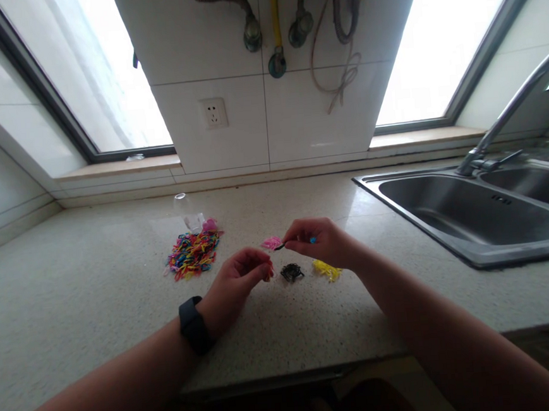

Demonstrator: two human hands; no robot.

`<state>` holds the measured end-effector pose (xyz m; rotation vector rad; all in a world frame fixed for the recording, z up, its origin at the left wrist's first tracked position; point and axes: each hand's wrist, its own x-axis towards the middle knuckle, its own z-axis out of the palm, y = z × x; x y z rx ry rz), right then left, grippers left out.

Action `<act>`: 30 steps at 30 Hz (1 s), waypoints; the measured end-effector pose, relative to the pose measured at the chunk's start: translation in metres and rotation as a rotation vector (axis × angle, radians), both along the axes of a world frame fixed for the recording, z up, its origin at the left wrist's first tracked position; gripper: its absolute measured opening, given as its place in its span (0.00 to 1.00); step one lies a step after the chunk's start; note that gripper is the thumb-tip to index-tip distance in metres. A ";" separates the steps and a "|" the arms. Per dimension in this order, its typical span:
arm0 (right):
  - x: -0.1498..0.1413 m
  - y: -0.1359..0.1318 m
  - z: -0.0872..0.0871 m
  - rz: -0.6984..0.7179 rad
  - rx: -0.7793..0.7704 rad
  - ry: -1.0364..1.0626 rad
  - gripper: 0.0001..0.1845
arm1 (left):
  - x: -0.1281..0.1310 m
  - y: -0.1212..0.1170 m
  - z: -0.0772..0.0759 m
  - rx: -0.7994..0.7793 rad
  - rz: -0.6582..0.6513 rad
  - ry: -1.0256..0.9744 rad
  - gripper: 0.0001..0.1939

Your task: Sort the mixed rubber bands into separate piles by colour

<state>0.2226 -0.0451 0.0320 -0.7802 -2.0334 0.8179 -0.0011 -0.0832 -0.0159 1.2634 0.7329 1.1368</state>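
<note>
A heap of small mixed-colour rubber bands [193,253] lies on the speckled countertop [95,289]. Nearer me lie three sorted little piles: pink bands [271,242], black bands [292,272] and yellow bands [327,269]. My right hand [319,242] is closed in a pinch on a small black band at its fingertips, just beside the pink pile; something blue shows between its fingers. My left hand [242,279], with a black watch [193,324] on the wrist, is curled shut with a bit of red at the fingertips, left of the black pile.
A steel sink [475,221] with a tap [509,111] is set into the counter at the right. A clear plastic bag [187,212] lies behind the mixed heap. A wall socket [213,113] and hoses hang on the tiled wall between two windows.
</note>
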 end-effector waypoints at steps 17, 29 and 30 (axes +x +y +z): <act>0.010 0.004 0.002 -0.041 -0.027 0.036 0.10 | 0.000 -0.001 0.000 -0.010 -0.003 -0.028 0.09; 0.009 0.005 0.000 -0.018 -0.119 0.100 0.13 | 0.000 -0.002 0.002 -0.017 -0.015 -0.016 0.09; 0.009 0.005 0.000 -0.015 -0.119 0.100 0.13 | 0.000 -0.002 0.002 -0.018 -0.014 -0.011 0.09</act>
